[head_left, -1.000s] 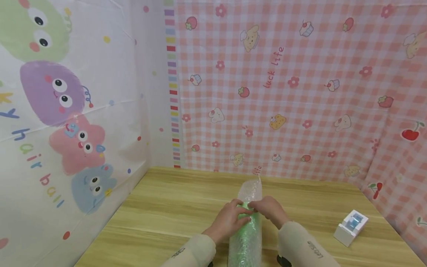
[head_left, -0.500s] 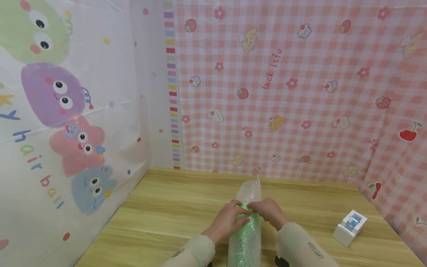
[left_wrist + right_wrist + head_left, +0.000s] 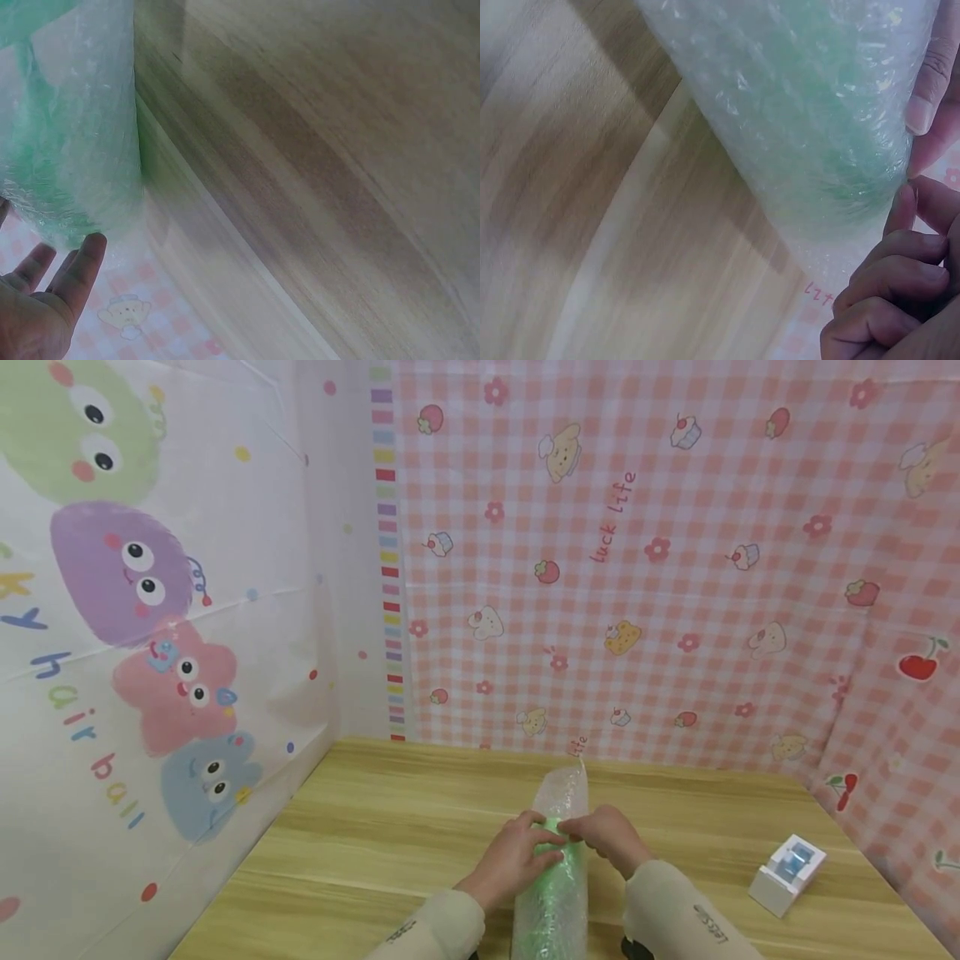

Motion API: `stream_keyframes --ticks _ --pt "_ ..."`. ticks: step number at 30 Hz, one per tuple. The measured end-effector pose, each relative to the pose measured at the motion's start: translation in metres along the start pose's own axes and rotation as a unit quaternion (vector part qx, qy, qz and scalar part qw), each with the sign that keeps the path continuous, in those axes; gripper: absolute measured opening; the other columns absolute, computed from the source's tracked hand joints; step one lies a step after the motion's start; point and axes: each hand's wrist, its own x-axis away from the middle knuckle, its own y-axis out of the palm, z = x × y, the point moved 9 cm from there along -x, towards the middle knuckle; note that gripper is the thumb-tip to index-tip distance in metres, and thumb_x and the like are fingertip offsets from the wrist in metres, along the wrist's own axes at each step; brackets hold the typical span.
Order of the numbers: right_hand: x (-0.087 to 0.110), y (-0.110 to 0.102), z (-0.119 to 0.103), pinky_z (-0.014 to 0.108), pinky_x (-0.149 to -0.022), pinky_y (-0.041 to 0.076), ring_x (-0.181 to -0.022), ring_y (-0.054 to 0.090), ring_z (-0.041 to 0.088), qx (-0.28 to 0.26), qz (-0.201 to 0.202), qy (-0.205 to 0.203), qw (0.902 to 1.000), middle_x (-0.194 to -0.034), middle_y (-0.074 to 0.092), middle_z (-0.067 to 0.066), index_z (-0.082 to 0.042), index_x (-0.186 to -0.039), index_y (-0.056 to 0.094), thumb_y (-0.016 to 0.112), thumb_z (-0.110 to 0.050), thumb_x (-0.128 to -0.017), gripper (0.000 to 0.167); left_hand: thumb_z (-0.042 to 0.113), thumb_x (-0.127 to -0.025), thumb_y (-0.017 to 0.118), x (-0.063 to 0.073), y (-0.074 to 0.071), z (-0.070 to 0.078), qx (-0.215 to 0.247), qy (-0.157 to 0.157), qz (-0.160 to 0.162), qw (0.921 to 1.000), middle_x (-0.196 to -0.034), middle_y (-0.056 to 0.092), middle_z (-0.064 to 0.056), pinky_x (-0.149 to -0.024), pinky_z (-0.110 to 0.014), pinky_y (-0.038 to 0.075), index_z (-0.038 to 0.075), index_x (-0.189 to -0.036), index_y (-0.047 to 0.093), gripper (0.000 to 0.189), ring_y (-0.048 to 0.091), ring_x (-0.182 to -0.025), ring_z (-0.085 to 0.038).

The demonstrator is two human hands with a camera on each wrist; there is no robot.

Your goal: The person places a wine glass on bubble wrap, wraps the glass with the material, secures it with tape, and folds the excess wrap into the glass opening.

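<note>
A bundle of clear bubble wrap (image 3: 561, 789) lies lengthwise in front of me, with a green object (image 3: 551, 889) showing through it; its kind is hidden by the wrap. My left hand (image 3: 513, 857) rests on the bundle's upper part, its fingers stretched over the plastic. In the left wrist view, these fingers (image 3: 84, 270) touch the wrap near its end. Opposite, my right hand (image 3: 611, 839) pinches the bubble wrap between thumb and index finger. The other fingers (image 3: 885, 281) are curled, as the right wrist view shows.
To the right on the wooden table (image 3: 405, 802) lies a small white box (image 3: 776, 885) with a blue, see-through top. A pink checked cloth (image 3: 660, 593) hangs behind the table. A white cartoon-printed cloth (image 3: 292, 635) covers the left side.
Both hands stay at the same place on the wrapped bundle. Only a slight shift of the head view shows.
</note>
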Motion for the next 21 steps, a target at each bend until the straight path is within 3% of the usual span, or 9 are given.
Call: stream_keyframes --ticks 6,13,21 --pt "0.0016 -0.0011 -0.008 0.048 -0.079 0.052 -0.088 0.061 0.028 0.059 0.005 -0.023 0.998 -0.092 0.067 0.008 -0.003 -0.085 0.072 0.071 -0.032 -0.086 0.029 0.028 -0.095 0.068 0.0003 0.0008 -0.0007 0.002 -0.015 -0.009 0.9999 -0.133 0.055 -0.008 -0.095 -0.042 0.05 0.019 -0.115 0.075 0.023 0.056 -0.117 -0.031" --pt "0.0 -0.0002 -0.0072 0.045 -0.076 0.052 -0.086 0.06 0.027 0.084 -0.002 -0.006 0.9964 -0.09 0.065 0.008 -0.004 -0.083 0.071 0.07 -0.034 -0.087 0.03 0.028 -0.095 0.068 0.0013 -0.0002 -0.0007 0.006 -0.014 -0.006 0.9999 -0.133 0.055 -0.008 -0.095 -0.042 0.05 0.02 -0.114 0.076 0.022 0.055 -0.117 -0.031" --pt "0.0034 0.0051 -0.0014 0.029 -0.056 0.033 -0.059 0.038 0.015 0.019 -0.013 0.005 0.9997 -0.066 0.047 0.001 -0.006 -0.073 0.066 0.07 -0.036 -0.089 0.034 0.027 -0.095 0.068 0.0034 -0.0028 -0.0029 0.013 -0.016 0.0 0.9998 -0.133 0.055 -0.008 -0.098 -0.044 0.049 0.019 -0.115 0.075 0.023 0.055 -0.118 -0.031"
